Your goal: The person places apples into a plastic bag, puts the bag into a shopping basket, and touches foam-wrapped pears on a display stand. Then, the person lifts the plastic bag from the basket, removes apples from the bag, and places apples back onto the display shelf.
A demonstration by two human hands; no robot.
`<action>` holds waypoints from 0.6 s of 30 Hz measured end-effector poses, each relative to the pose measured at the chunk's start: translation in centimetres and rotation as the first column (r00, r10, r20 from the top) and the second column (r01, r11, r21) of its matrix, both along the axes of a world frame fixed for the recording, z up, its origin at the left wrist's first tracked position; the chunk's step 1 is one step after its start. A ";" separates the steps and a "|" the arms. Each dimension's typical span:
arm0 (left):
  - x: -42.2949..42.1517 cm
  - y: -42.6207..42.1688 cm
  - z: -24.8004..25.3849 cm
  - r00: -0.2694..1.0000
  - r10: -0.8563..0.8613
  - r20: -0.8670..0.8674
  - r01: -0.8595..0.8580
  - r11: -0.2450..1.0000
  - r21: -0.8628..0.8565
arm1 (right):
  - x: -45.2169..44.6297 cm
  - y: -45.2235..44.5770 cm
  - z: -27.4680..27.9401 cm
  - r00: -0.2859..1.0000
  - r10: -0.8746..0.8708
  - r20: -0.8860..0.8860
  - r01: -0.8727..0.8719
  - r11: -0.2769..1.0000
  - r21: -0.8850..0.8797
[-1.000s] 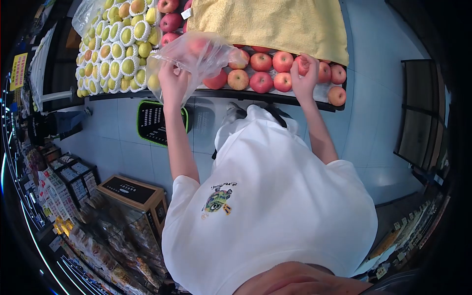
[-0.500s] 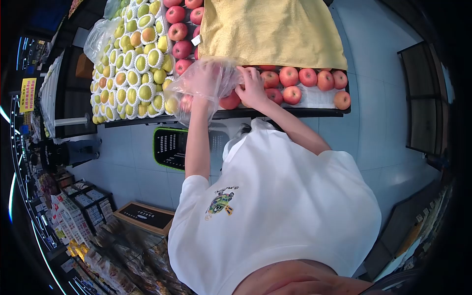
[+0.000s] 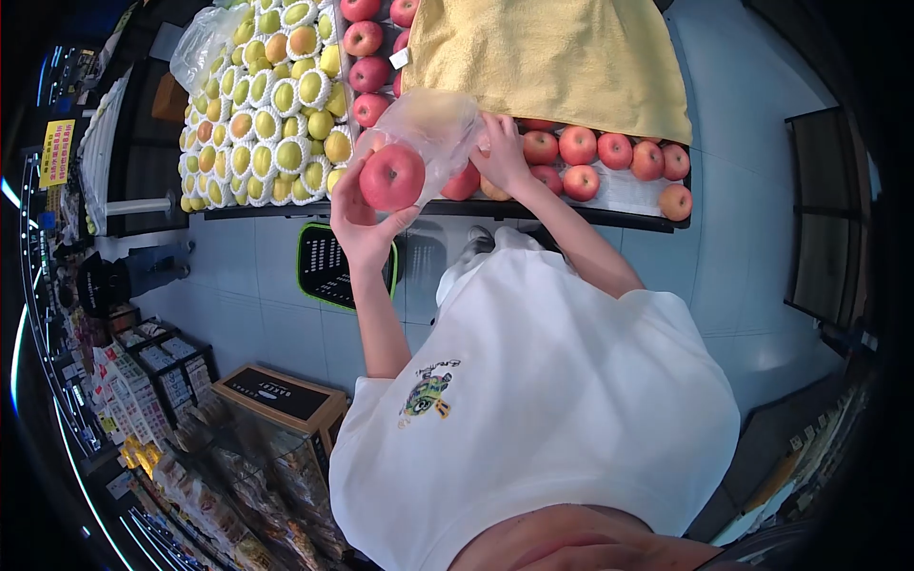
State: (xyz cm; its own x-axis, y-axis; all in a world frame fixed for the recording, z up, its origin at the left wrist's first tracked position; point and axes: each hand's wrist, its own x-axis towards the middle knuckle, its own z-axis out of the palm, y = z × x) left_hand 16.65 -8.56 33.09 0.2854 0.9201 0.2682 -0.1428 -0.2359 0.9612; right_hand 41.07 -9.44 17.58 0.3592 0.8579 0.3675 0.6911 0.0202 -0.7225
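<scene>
A large red apple [image 3: 392,177] is in my left hand [image 3: 364,224], held up in front of the display's edge with fingers and thumb round it. Just behind and to the right of it hangs a clear plastic bag [image 3: 440,124]. My right hand [image 3: 502,152] is closed on the bag's right side, its fingertips partly hidden by the plastic. Red apples [image 3: 578,146] lie in rows on the display right of my right hand, below a yellow cloth [image 3: 552,62].
Pears in white foam nets [image 3: 262,160] fill the display's left part, with another plastic bag [image 3: 202,48] beyond. A black basket with a green rim [image 3: 324,271] stands on the floor. A person [image 3: 105,284] is at the far left, above packaged-goods shelves [image 3: 181,376].
My right hand moved left from the apples to the bag. My left hand, earlier inside or behind the plastic, now shows outside it with the red apple.
</scene>
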 end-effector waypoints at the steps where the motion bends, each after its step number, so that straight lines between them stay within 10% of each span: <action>1: -0.2 -0.8 0.3 0.999 0.020 0.036 -0.020 1.000 0.000 | -0.1 -0.1 -0.2 0.999 0.010 -0.045 -0.009 1.000 0.025; 10: 5.3 -6.4 0.1 0.873 -0.126 0.471 0.297 0.903 -0.309 | 0.8 -3.3 4.8 0.993 -0.008 -0.117 0.020 0.994 0.108; 12: 7.5 -7.8 1.4 0.662 0.081 0.745 0.585 0.565 -0.581 | 1.9 -5.0 6.9 0.982 0.051 -0.183 -0.020 0.986 0.165; 16: 11.2 -8.3 0.3 0.373 0.351 0.859 0.873 0.182 -0.453 | 4.1 -8.3 9.0 0.694 0.290 -0.658 -0.145 0.953 0.267; 18: 13.0 -8.6 -0.2 0.390 0.380 0.839 0.877 0.125 -0.465 | 5.7 -10.7 10.8 0.327 0.432 -0.840 -0.196 0.901 0.387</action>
